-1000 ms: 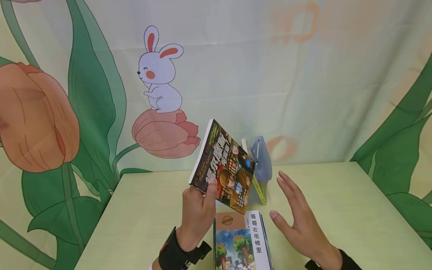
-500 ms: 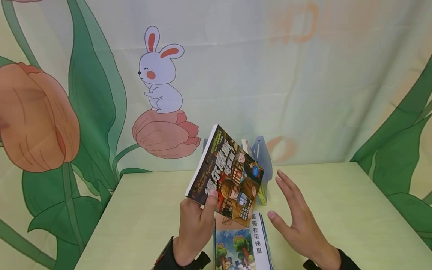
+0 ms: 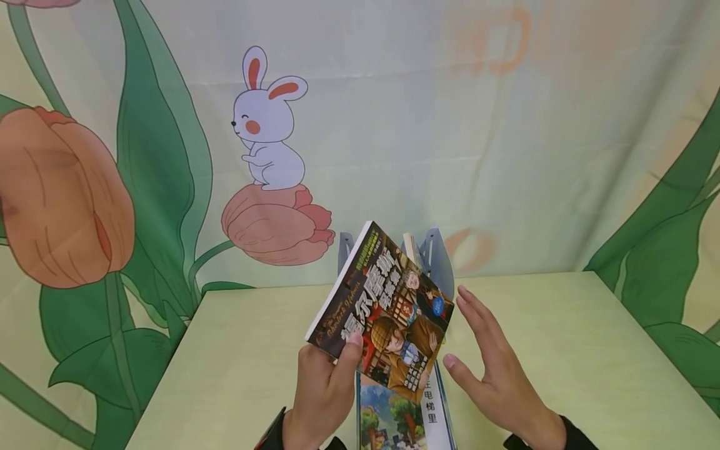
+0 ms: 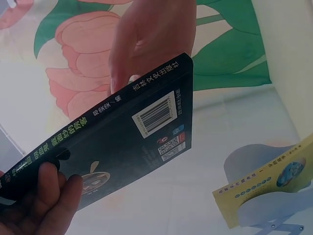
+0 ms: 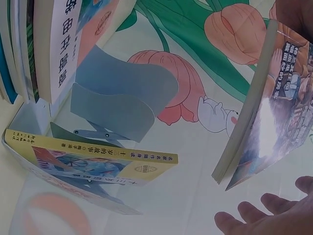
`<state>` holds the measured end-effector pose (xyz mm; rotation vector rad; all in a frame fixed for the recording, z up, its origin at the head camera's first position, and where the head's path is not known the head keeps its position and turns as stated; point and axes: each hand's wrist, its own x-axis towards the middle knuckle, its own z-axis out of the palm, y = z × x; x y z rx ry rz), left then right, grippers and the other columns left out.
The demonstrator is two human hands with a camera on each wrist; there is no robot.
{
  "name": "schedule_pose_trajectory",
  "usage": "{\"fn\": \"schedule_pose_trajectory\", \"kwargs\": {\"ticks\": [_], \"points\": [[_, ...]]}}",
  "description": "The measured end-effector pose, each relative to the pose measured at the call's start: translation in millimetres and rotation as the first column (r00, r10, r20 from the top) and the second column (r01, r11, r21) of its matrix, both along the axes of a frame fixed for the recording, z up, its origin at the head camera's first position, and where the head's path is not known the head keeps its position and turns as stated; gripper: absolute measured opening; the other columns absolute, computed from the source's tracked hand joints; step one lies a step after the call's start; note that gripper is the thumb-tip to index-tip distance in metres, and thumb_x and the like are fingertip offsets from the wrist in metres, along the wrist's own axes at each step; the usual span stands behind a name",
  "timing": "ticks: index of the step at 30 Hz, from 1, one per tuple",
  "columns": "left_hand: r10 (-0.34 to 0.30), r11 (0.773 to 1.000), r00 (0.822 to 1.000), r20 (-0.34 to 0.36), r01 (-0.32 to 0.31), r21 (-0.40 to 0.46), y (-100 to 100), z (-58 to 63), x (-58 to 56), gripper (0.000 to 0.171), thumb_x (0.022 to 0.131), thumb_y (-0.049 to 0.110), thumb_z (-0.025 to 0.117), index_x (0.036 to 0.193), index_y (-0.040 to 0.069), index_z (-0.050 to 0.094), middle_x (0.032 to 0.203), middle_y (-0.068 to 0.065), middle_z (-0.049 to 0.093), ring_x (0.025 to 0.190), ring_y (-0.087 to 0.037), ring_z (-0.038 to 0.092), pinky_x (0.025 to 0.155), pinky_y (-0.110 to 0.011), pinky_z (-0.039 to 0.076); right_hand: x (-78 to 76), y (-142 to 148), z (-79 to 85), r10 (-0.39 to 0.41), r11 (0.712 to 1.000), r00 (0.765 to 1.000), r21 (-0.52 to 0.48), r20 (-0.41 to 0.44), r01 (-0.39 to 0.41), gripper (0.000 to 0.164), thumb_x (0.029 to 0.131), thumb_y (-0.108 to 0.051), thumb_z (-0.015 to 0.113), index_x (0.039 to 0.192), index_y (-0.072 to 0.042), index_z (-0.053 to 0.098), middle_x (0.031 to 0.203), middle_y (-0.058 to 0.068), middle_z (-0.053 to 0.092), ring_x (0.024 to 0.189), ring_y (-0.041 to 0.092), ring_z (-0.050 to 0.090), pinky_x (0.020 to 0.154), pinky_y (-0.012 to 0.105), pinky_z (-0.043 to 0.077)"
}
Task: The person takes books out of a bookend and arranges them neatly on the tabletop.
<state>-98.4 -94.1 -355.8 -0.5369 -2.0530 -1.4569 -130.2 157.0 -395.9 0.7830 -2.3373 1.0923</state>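
Observation:
My left hand [image 3: 323, 390] grips a dark-covered paperback book [image 3: 394, 319] by its lower left part, thumb on the illustrated front. Its curled fingers [image 4: 49, 196] press the black back cover, which carries a barcode. The book is held tilted above a stack of books [image 3: 388, 415] and overlaps the top of it in the head view. Close to the book's right edge, my right hand [image 3: 497, 381] is held with fingers extended and thumb apart, holding nothing. In the right wrist view its fingertips [image 5: 247, 213] lie below the paperback.
Behind the held book stands a blue-grey bookend rack [image 3: 439, 256], partly hidden. A yellow-spined book [image 5: 93, 149] stands in it, near one of its uprights. A pale green tabletop [image 3: 242, 350] meets a cloth backdrop [image 3: 540, 156] printed with tulips and a rabbit.
My left hand has brought the paperback down and nearer, its right edge shifting toward my right hand. It now covers more of the stack. The right hand has drifted slightly left.

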Motion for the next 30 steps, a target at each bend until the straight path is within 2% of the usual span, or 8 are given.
{"fn": "schedule_pose_trajectory", "kwargs": {"ticks": [4,8,12,16,18,22,26,30], "points": [[-0.016,1.0,1.0,-0.014,0.016,0.009,0,-1.0,1.1,0.038,0.096,-0.001,0.051,0.132,0.01,0.058,0.098,-0.006,0.07,0.079,-0.006,0.059,0.068,-0.027,0.048,0.1,-1,-0.1,0.008,1.0,1.0,0.001,-0.003,-0.008,0.085,0.086,-0.007,0.069,0.157,-0.014,0.023,0.163,0.006,0.023,0.15,0.016,0.025,0.115,0.014,0.016],[-0.048,0.999,0.999,-0.016,0.048,0.013,-1,-3.0,1.3,0.04,0.096,-0.002,0.05,0.133,0.009,0.057,0.097,-0.007,0.069,0.077,-0.007,0.057,0.067,-0.025,0.046,0.5,-2,0.4,0.008,1.0,1.0,0.012,0.013,-0.008,0.086,0.087,-0.007,0.069,0.158,-0.014,0.022,0.163,0.005,0.024,0.15,0.015,0.026,0.115,0.015,0.019],[-0.121,0.991,0.993,0.011,0.12,0.06,-3,-3.8,0.7,0.039,0.096,-0.004,0.048,0.133,0.005,0.056,0.099,-0.012,0.068,0.078,-0.007,0.056,0.067,-0.027,0.047,1.3,-4,1.9,0.001,0.999,0.998,0.04,0.055,-0.003,0.085,0.09,-0.009,0.068,0.159,-0.017,0.018,0.163,0.003,0.025,0.149,0.014,0.028,0.115,0.03,0.032],[-0.176,0.979,0.983,0.049,0.17,0.108,-5,-3.6,0.5,0.036,0.096,-0.006,0.047,0.13,0.001,0.058,0.103,-0.017,0.068,0.082,-0.006,0.057,0.07,-0.028,0.05,2.1,-5,2.5,0.007,0.998,0.996,0.06,0.088,-0.012,0.082,0.093,-0.011,0.064,0.159,-0.018,0.016,0.162,0.001,0.026,0.145,0.018,0.036,0.104,0.047,0.046],[-0.193,0.976,0.979,0.061,0.186,0.11,-6,-3.4,0.5,0.035,0.096,-0.006,0.047,0.128,-0.001,0.058,0.104,-0.019,0.069,0.084,-0.006,0.058,0.071,-0.028,0.051,2.4,-5,1.8,0.011,0.998,0.995,0.06,0.102,-0.017,0.08,0.095,-0.011,0.063,0.159,-0.019,0.015,0.162,0.002,0.027,0.143,0.02,0.04,0.1,0.048,0.049],[-0.225,0.971,0.969,0.102,0.214,0.111,-8,-4.0,-0.4,0.035,0.095,-0.006,0.047,0.128,-0.004,0.058,0.108,-0.022,0.069,0.089,-0.005,0.062,0.076,-0.028,0.054,2.7,-5,-1.3,0.017,0.999,0.994,0.048,0.112,-0.023,0.078,0.096,-0.009,0.061,0.159,-0.02,0.016,0.159,0.007,0.032,0.138,0.02,0.045,0.098,0.039,0.051],[-0.254,0.964,0.946,0.203,0.231,0.132,-10,-4.7,-2.6,0.035,0.097,-0.002,0.047,0.131,-0.006,0.056,0.117,-0.024,0.067,0.098,-0.005,0.065,0.084,-0.028,0.056,2.5,-5,-4.3,0.019,0.999,0.994,0.041,0.112,-0.024,0.077,0.096,-0.01,0.06,0.159,-0.021,0.017,0.157,0.009,0.034,0.137,0.015,0.045,0.098,0.03,0.05],[-0.315,0.946,0.898,0.306,0.273,0.172,-11,-6.1,-6.0,0.037,0.1,0.003,0.046,0.135,-0.004,0.052,0.124,-0.024,0.064,0.104,-0.007,0.066,0.088,-0.03,0.056,3.0,-4,-6.8,0.035,0.998,0.992,0.04,0.119,-0.04,0.075,0.097,-0.01,0.06,0.158,-0.021,0.019,0.158,0.008,0.033,0.139,0.013,0.043,0.1,0.026,0.048]]}}
